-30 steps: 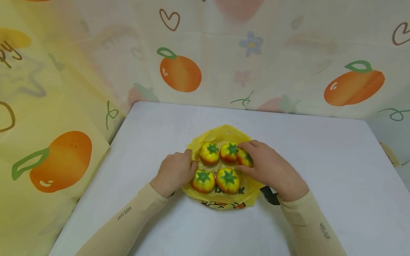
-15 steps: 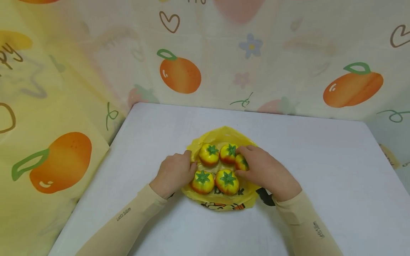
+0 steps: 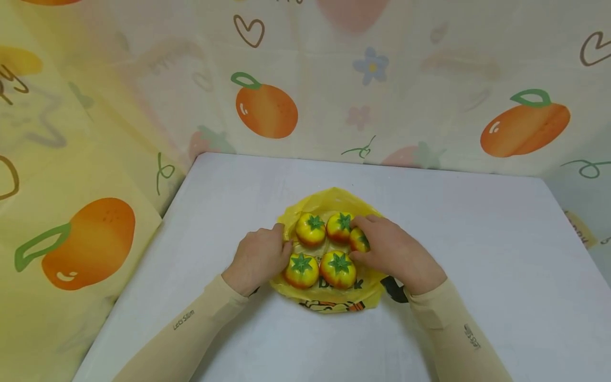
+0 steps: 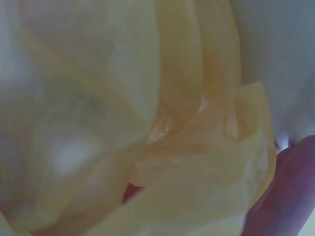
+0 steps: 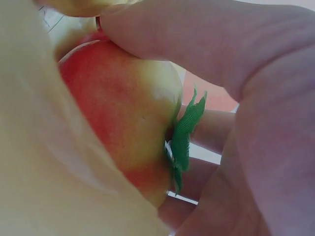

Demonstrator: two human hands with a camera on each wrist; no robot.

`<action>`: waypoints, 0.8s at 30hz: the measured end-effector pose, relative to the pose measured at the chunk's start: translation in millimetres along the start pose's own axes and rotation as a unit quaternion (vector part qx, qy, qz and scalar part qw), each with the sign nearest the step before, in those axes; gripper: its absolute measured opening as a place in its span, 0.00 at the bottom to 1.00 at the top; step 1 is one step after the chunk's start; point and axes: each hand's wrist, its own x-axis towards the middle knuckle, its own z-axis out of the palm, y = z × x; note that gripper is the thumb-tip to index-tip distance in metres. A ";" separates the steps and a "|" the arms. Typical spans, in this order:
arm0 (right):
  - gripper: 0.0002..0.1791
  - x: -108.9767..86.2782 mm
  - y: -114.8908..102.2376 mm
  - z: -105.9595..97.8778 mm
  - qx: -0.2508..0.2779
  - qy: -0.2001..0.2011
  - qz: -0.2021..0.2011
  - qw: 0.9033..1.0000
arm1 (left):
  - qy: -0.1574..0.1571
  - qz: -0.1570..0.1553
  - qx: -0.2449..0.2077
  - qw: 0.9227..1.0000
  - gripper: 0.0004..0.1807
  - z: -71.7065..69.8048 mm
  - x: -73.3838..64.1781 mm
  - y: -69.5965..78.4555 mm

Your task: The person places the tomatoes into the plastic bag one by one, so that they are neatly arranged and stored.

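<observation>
A yellow plastic bag [image 3: 334, 200] lies spread on the table, its mouth opened wide around several yellow-and-red toy tomatoes with green star-shaped leaves. At its left edge my left hand [image 3: 258, 257] pinches the thin film; crumpled folds of the bag [image 4: 197, 172] fill the left wrist view. On the other side, my right hand [image 3: 398, 252] curls its thumb and fingers around the rightmost tomato [image 3: 359, 240]. That tomato [image 5: 123, 113] shows close up in the right wrist view, partly behind the bag. Two tomatoes sit in front, the left one [image 3: 302, 270] near my left thumb.
The white table [image 3: 229, 191] extends around the bag on all sides. A fruit-printed cloth [image 3: 324, 106] hangs behind the table, with more of it at the left. A black-printed bit of bag [image 3: 395, 290] sticks out below my right wrist.
My right hand has shifted slightly left with its tomato, bringing it closer to the others. The left hand keeps its place on the bag's edge.
</observation>
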 end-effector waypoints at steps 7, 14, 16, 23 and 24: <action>0.31 1.8 0.2 0.3 0.009 0.000 0.004 1.000 | 0.009 0.008 0.000 1.000 0.12 0.1 -1.1 -0.3; 0.33 4.1 3.0 3.5 0.003 0.003 0.012 1.000 | 0.005 0.004 0.000 1.000 0.13 0.3 -1.4 -0.2; 0.33 4.9 3.3 4.5 0.003 0.003 0.014 1.000 | 0.002 0.002 -0.001 1.000 0.13 0.2 -1.4 -0.1; 0.32 7.3 4.5 6.1 0.014 0.002 0.019 1.000 | -0.006 -0.004 -0.002 1.000 0.13 -1.2 -1.1 0.2; 0.32 7.8 4.6 6.3 0.015 0.001 0.019 1.000 | -0.007 -0.005 -0.001 1.000 0.13 -1.4 -1.1 0.3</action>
